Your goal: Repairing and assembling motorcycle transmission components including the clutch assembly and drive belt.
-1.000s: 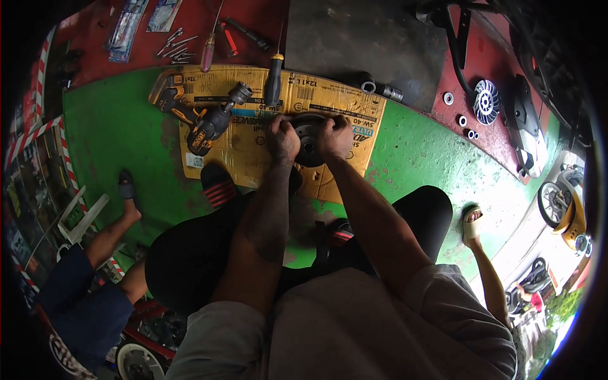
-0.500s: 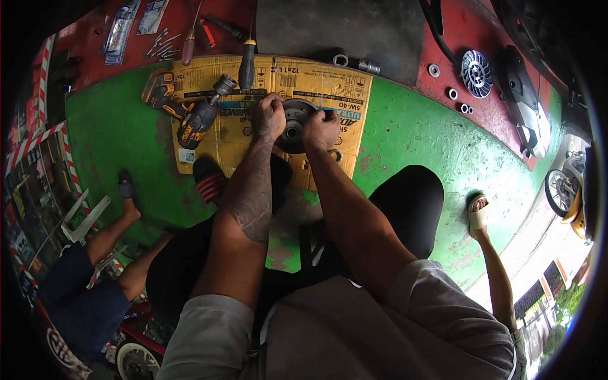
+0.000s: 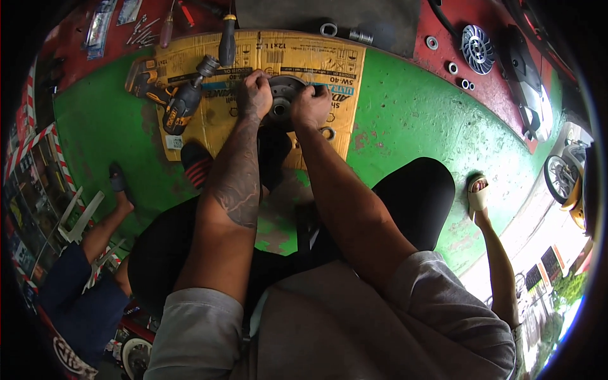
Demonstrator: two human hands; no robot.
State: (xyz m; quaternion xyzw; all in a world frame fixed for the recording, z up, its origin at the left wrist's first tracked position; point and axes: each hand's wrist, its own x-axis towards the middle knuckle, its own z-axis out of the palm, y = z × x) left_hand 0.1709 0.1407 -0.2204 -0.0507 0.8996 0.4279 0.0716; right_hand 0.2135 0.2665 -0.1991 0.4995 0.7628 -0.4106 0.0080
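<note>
A round, dark metal pulley with a raised central hub lies over the flattened yellow cardboard. My left hand is closed at its left rim, fingers bent over the edge. On the opposite rim my right hand is also closed, its fingers curled and partly hiding the edge. A small metal ring rests on the cardboard just below my right hand. Left of my hands lie a yellow-and-black cordless impact wrench with a socket fitted and a dark-handled screwdriver.
On the red floor at right are a finned metal disc, several rings and a long dark cover. Sockets sit on the black mat. Other people's legs appear at left and right.
The whole view has shifted, so the cardboard and tools appear higher and a little further left. Both hands stay at the pulley's rim; its hub still faces up.
</note>
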